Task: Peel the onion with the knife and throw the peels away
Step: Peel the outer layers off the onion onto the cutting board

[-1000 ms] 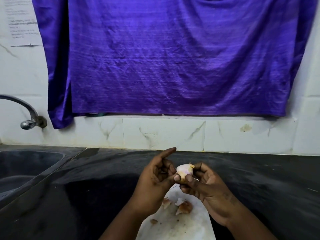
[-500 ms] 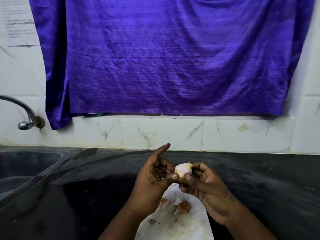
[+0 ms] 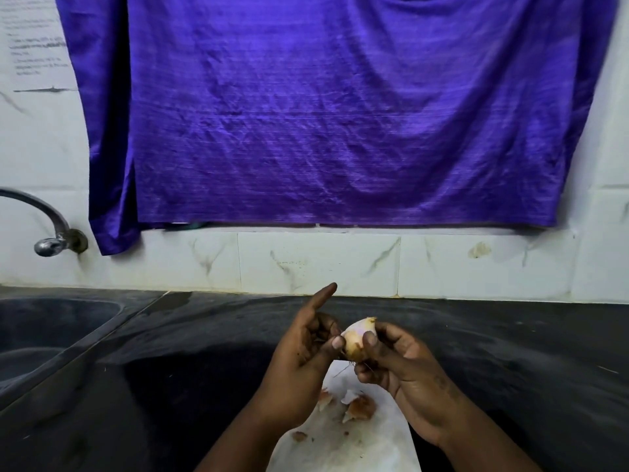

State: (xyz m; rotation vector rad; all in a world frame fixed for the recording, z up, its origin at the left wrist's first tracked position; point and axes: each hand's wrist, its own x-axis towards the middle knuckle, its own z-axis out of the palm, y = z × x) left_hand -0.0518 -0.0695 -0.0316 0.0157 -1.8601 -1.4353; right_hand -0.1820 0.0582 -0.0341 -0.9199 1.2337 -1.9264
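Onion, pale and mostly bare, sits lifted above the counter between both hands, a tuft of roots hanging under it. The right hand cups it from the side, fingers curled around its far half and thumb pressed on its front. The left hand meets it from the other side, thumb tip against the skin and middle fingers tucked behind, while the index finger sticks straight up, free of the bulb. Whether a knife is in either hand I cannot tell. Directly below lies a white cutting board with brown peels scattered on it. The board rests on a dark stone counter; a sink sits off to the left with a tap over it. Behind, a purple cloth hangs over the white tiled wall.
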